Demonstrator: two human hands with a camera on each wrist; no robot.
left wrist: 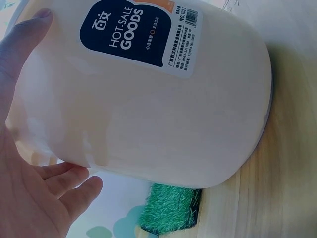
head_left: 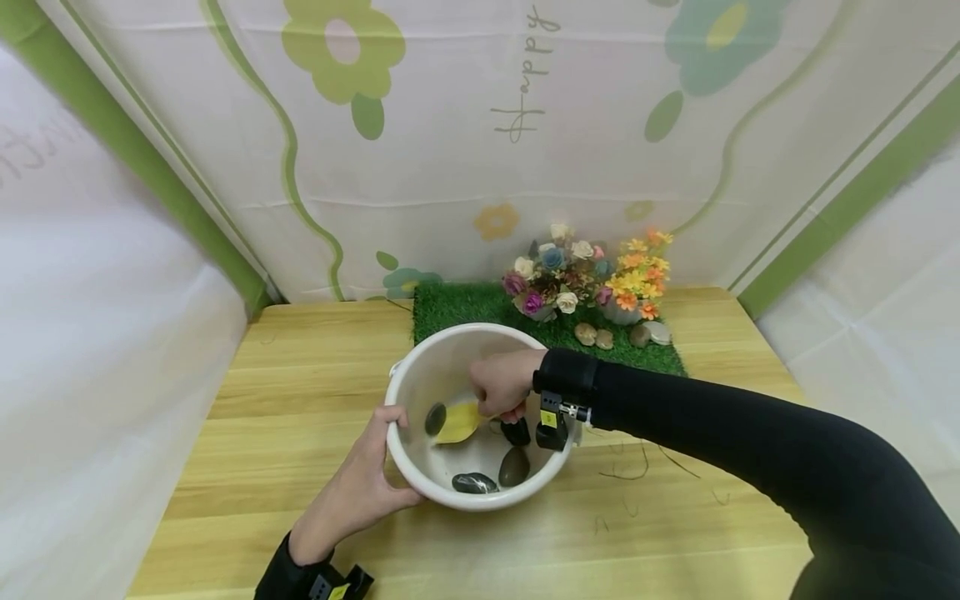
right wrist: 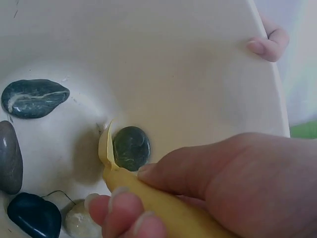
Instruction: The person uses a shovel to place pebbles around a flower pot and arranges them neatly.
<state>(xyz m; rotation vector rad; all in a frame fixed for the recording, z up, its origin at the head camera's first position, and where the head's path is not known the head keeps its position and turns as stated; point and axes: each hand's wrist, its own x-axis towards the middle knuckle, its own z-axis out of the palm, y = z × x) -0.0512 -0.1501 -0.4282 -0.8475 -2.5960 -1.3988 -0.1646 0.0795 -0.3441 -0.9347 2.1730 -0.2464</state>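
A white plastic bucket [head_left: 480, 502] stands on the wooden table, its mouth facing up toward the head camera. My left hand [head_left: 367, 467] grips its left rim, fingers hooked over the edge. Inside, my right hand [head_left: 506, 382] holds the handle of a small yellow shovel [head_left: 457, 423]. The shovel's blade is right beside a round dark green stone [right wrist: 132, 148] near the bucket wall. Also in the bucket lie a dark stone with a white streak [right wrist: 34, 98], a brown-grey stone [head_left: 514, 467], a black stone [right wrist: 34, 215] and a pale stone [right wrist: 81, 220], partly hidden by the fingers.
Behind the bucket lies an artificial grass mat [head_left: 457, 304]. On it stand a pot of mixed flowers [head_left: 555, 271] and a pot of orange and yellow flowers [head_left: 640, 275], with several pebbles [head_left: 587, 334] in front. Patterned white cloth [head_left: 450, 167] hangs around the table [head_left: 300, 375].
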